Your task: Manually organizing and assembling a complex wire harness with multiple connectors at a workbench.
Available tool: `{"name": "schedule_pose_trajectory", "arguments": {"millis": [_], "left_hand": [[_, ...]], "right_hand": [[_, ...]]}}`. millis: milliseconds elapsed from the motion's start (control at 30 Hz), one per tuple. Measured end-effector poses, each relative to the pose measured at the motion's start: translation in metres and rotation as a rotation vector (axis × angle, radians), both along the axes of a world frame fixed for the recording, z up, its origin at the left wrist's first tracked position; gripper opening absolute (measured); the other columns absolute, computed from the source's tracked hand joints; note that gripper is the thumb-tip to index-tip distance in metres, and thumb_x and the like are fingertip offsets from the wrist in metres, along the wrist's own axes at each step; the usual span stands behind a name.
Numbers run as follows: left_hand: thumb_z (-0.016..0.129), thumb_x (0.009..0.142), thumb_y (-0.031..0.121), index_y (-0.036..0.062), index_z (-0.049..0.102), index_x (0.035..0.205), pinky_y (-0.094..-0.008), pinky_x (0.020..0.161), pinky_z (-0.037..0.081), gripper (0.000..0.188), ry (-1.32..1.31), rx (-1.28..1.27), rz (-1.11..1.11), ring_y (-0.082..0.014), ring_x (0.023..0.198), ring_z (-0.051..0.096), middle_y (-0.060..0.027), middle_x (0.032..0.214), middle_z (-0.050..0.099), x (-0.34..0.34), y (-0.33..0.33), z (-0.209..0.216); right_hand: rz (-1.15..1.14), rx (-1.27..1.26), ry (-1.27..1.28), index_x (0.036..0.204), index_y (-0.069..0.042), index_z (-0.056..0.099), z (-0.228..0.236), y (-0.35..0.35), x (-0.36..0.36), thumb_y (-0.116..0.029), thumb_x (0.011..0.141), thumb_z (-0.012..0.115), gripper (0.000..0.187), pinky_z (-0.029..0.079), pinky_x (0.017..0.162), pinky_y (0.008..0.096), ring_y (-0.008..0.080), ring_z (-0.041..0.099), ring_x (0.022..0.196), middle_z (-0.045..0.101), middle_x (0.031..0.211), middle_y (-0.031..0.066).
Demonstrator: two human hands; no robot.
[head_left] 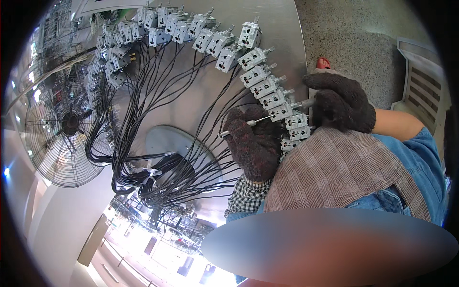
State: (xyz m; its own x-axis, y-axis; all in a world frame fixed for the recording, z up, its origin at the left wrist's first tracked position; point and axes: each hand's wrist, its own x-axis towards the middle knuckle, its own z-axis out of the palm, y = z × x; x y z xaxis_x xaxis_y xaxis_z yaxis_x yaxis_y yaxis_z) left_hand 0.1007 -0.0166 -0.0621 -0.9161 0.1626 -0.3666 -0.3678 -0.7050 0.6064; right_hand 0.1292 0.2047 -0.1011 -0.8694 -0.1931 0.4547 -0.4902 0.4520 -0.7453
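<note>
Both my hands wear dark brown knit gloves. My left hand (253,146) is closed around a thin screwdriver (251,123) with a pale handle, its slim shaft pointing right at the row of blocks. The tip meets one grey metal switch block (281,113), which has round holes in its face. On the row's other side, my right hand (342,103) has its fingers curled at the stubby shaft (303,104) of that block. More switch blocks (264,87) of the same kind stand side by side in a curved line. Glove fingers partly hide the contact points.
Black cables (153,95) run from the blocks across the metal table (272,19) into a thick bundle (167,174) over a grey oval plate (160,138). A caged fan (70,124) stands left. A slatted seat (425,81) is at right, beyond the speckled floor (349,43).
</note>
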Motion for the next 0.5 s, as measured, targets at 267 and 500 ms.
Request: {"name": "schedule_pose_trajectory", "arguments": {"millis": [267,500], "left_hand": [[0.052,0.093,0.027,0.0117,0.047,0.121,-0.0543,0.088,0.051,0.033,0.046,-0.016,-0.025,-0.0353,0.107,0.056,-0.0157,0.112,0.058,0.001,-0.002,-0.004],[0.05,0.094,0.029,0.0112,0.044,0.122,-0.0537,0.087,0.051,0.034,-0.038,-0.01,0.012,-0.0358,0.107,0.056,-0.0159,0.11,0.058,0.0,0.008,0.009]], "right_hand": [[0.101,-0.317,-0.519,0.125,0.001,0.049,0.001,0.006,0.008,-0.01,0.092,0.051,0.034,0.053,0.075,0.0328,0.0214,0.062,0.093,0.059,0.11,0.0172],[0.026,0.158,0.019,0.123,0.002,0.05,0.0,0.004,0.001,-0.009,0.093,0.049,0.032,0.054,0.075,0.0331,0.0219,0.063,0.09,0.059,0.113,0.0174]]}}
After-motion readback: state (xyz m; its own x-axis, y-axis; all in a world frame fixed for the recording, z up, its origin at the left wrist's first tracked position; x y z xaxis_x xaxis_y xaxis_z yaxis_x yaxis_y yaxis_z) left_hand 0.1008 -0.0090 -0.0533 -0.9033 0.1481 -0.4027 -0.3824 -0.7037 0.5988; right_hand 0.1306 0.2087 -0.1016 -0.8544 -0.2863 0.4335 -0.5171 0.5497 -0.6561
